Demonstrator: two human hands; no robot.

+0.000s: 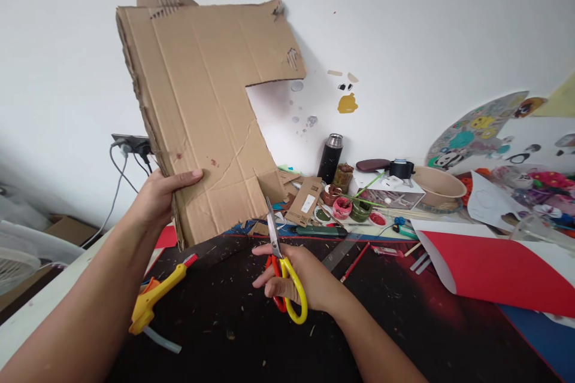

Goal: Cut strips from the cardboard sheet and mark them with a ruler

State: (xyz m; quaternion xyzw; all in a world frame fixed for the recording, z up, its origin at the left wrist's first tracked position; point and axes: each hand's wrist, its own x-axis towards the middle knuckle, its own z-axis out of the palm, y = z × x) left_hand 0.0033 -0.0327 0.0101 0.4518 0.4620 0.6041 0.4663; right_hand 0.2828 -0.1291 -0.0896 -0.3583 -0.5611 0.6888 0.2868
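A large sheet of brown cardboard [197, 90] stands upright in my left hand [159, 197], gripped at its lower left edge with the thumb on the near face. A rectangular notch is cut from its right side, and torn patches mark its upper corners. My right hand [300, 275] holds scissors [287, 287] with one red and one yellow handle loop. Their blades point up, close together, with the tips near the sheet's lower right edge; whether they touch it I cannot tell. A yellow glue gun [159, 296] with a stub of glue stick lies below my left hand.
Behind the dark mat [251, 335] stand a black thermos [330, 158], paint jars [342, 208], a white box [390, 194] and a beige bowl [438, 182]. A green utility knife [321, 231], ruler [344, 248] and red pencil [354, 262] lie nearby. Red paper [503, 269] curls at right.
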